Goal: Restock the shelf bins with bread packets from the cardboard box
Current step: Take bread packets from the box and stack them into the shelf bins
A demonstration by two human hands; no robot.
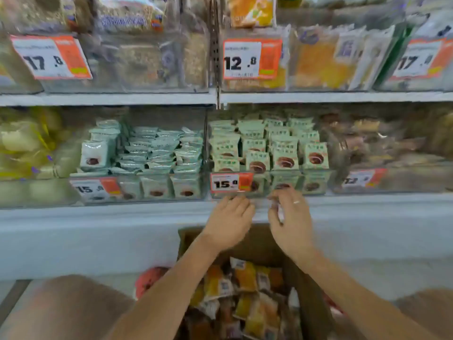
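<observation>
An open cardboard box [312, 307] sits low in front of me, filled with several orange and yellow bread packets [245, 278]. Above it, a clear shelf bin [321, 186] holds rows of green bread packets [284, 159] behind a 15.9 price tag [231, 182]. My left hand [229, 223] hovers just below that tag with relaxed fingers and holds nothing. My right hand [293, 218], wearing a ring, is at the bin's front edge. Its curled fingers pinch a small pale packet [280, 212], which is blurred.
A neighbouring bin [137, 190] on the left holds mint-coloured packets. The upper shelf [110, 98] carries bins tagged 17.8 and 12.8. A white shelf ledge [98, 231] runs across below the bins. My knees flank the box, and a red packet [149, 278] lies by its left side.
</observation>
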